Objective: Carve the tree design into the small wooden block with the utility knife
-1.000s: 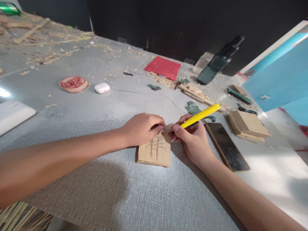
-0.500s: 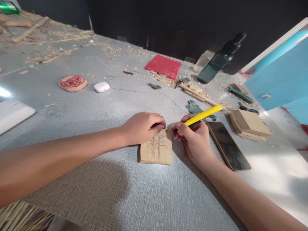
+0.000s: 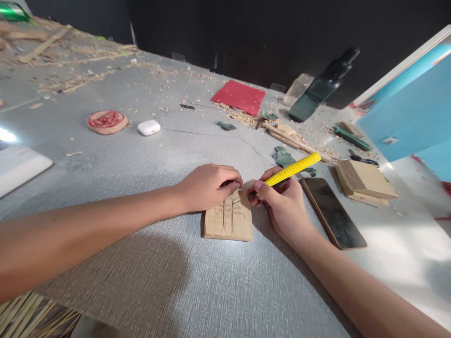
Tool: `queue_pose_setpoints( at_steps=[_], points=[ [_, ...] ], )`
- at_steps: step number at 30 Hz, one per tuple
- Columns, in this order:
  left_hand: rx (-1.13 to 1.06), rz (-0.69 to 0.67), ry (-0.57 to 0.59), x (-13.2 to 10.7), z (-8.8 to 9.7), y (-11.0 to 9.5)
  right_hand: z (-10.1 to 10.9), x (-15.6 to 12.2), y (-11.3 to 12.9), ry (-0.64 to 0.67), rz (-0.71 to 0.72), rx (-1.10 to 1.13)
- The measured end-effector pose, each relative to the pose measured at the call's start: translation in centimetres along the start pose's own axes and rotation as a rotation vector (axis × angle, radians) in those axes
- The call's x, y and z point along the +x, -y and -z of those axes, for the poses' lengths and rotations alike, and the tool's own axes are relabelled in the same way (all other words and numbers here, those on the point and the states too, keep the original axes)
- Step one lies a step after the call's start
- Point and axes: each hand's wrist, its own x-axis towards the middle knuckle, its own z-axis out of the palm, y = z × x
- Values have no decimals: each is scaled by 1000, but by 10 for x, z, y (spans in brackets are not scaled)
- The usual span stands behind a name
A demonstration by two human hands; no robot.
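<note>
Right hand [image 3: 284,203], gripping yellow tool [image 3: 293,169], has shifted nearer carved block [image 3: 230,224]; left hand [image 3: 207,187], grip unclear

The table [image 3: 211,291] has a matt grey top with a fine, cloth-like texture. The block [image 3: 229,229] is pale wood, matt, smooth except for its scored lines. The tool [image 3: 292,170] looks like ridged yellow plastic. The phone [image 3: 336,216] has a glossy, glass-like screen; the case [image 3: 149,127] is smooth white plastic. Near the table's far edge, the bottle [image 3: 308,103] is glossy and dark, the sheet [image 3: 238,96] matt red, paper-like, the shavings [image 3: 241,116] rough wood.
</note>
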Motion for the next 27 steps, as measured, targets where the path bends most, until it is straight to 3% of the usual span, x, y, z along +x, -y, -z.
queue_pose_setpoints(
  at_steps=[4, 9, 12, 19, 27],
  points=[
    [-3, 2, -2, 0, -1, 1, 1, 1, 0, -85, -7, 29],
    [3, 4, 2, 0, 0, 0, 1, 0, 1, 77, -6, 27],
    [7, 4, -2, -1, 0, 0, 0, 0, 1, 109, -4, 5],
    [14, 1, -7, 0, -1, 1, -1, -1, 0, -14, -1, -17],
    [21, -15, -14, 0, -1, 2, -2, -2, 1, -68, -41, -37]
  ],
)
